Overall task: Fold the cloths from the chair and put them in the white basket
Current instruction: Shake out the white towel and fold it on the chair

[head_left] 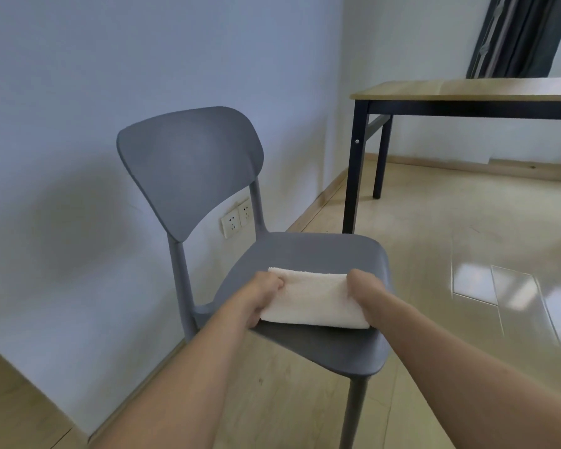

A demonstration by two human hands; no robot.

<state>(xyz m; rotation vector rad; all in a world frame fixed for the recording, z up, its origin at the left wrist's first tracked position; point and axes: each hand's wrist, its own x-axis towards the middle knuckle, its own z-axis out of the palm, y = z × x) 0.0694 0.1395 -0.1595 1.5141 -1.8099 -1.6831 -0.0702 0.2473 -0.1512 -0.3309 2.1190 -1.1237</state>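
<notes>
A white terry cloth (316, 299), folded into a thick rectangle, lies on the seat of a grey plastic chair (318, 251). My left hand (262, 294) grips the cloth's left end, fingers curled around it. At the right end my right hand (366, 291) holds the cloth the same way. Both forearms reach in from the bottom of the view. No white basket is in view.
A wooden table with black legs (467, 92) stands to the right behind the chair. A pale wall with two sockets (237, 218) runs behind the chair. Glossy wood floor (467, 286) extends to the right. Dark curtains (525, 34) hang at the top right.
</notes>
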